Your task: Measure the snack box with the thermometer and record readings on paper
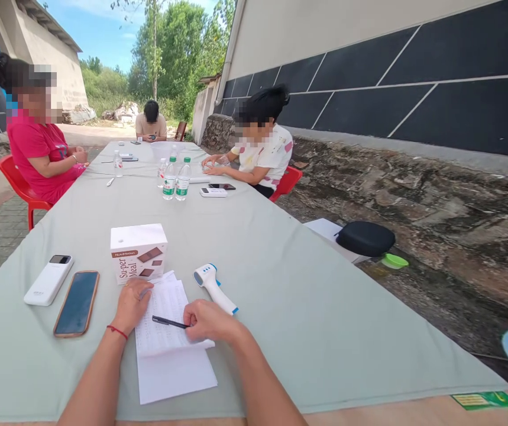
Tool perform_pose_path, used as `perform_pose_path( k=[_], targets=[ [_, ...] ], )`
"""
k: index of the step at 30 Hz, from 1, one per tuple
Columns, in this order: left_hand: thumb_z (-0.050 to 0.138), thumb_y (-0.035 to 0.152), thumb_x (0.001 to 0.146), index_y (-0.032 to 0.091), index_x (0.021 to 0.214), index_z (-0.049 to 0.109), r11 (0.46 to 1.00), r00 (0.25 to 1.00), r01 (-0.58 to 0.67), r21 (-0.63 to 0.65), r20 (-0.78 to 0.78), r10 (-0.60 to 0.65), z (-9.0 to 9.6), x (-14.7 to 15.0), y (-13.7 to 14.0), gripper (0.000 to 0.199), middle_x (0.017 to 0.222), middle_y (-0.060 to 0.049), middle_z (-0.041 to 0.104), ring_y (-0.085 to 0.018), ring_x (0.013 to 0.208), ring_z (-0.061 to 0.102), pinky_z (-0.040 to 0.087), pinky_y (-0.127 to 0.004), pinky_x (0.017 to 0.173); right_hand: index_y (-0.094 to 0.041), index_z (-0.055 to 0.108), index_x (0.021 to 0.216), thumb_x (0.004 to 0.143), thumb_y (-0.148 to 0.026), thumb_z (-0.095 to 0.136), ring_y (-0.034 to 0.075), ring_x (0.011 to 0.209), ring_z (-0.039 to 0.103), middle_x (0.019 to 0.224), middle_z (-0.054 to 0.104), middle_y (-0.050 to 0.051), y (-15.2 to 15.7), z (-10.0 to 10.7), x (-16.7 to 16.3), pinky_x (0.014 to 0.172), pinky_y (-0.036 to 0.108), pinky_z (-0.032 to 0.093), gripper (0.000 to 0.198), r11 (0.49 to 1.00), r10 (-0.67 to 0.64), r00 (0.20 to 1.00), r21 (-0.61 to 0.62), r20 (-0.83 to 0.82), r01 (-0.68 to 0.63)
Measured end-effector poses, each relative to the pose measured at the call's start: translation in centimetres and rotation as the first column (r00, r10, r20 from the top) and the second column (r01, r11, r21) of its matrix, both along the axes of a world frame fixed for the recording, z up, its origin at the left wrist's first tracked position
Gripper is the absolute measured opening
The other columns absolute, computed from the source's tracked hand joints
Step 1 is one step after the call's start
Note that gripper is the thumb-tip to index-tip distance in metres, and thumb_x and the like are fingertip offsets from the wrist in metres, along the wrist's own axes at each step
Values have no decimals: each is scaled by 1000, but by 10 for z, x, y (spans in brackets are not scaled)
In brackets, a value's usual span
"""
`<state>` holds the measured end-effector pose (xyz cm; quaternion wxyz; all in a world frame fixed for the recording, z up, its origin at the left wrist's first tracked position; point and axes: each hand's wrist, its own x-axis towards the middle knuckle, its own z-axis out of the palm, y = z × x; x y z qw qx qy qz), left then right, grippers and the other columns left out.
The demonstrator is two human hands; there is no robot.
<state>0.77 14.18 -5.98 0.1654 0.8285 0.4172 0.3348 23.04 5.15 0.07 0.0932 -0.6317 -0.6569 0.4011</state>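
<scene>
My left hand, a red string at its wrist, lies on the upper left edge of the printed sheets, its fingers extended beside the foot of a white box with chocolate pictures. My right hand is closed on a black pen, which points left across the sheets. Under the right hand the top sheet's lower edge is curled up, and a blank white part of the paper shows below it. Just beyond this hand lies a white and blue infrared thermometer.
A phone and a white power bank lie left of the box on the cloth-covered table. Green-capped water bottles stand farther along. Other people sit at both sides and the far end. A black case is off to the right.
</scene>
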Motion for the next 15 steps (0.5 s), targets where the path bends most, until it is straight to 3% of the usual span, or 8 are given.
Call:
perform_pose_path(
  k=[4, 8, 12, 15],
  targets=[
    [57, 18, 83, 21, 96, 72, 1000, 999, -9, -22, -46, 8, 4, 2, -3, 20, 99, -7, 72, -25, 99, 64, 52, -45, 90, -19, 52, 62, 57, -13, 57, 9, 53, 38, 53, 44, -7, 1, -5, 17, 50, 23, 25, 10, 991, -133, 951, -5, -279, 137],
    [69, 28, 78, 19, 100, 71, 1000, 988, -19, -15, -150, 17, 12, 11, -14, 24, 102, -9, 68, -28, 102, 60, 49, -47, 90, -20, 47, 64, 59, -20, 57, 8, 52, 34, 54, 39, -8, 6, -13, 13, 49, 22, 27, 11, 970, -143, 836, 90, -529, 224],
    [77, 33, 72, 21, 106, 69, 998, 973, 2, -60, -230, -16, 17, 21, -25, 36, 109, -9, 63, -29, 109, 56, 45, -47, 93, -20, 52, 66, 59, -25, 58, 10, 56, 43, 59, 47, -5, 14, -23, -5, 52, 23, 35, 10, 909, -172, 721, 173, -671, 378],
    [81, 34, 67, 23, 109, 66, 995, 964, 4, -96, -264, -30, 19, 23, -28, 45, 115, -8, 60, -30, 113, 53, 43, -47, 95, -21, 59, 70, 62, -32, 57, 13, 58, 51, 62, 55, -2, 20, -34, -20, 56, 27, 42, 13, 860, -192, 585, 152, -788, 487]
  ],
)
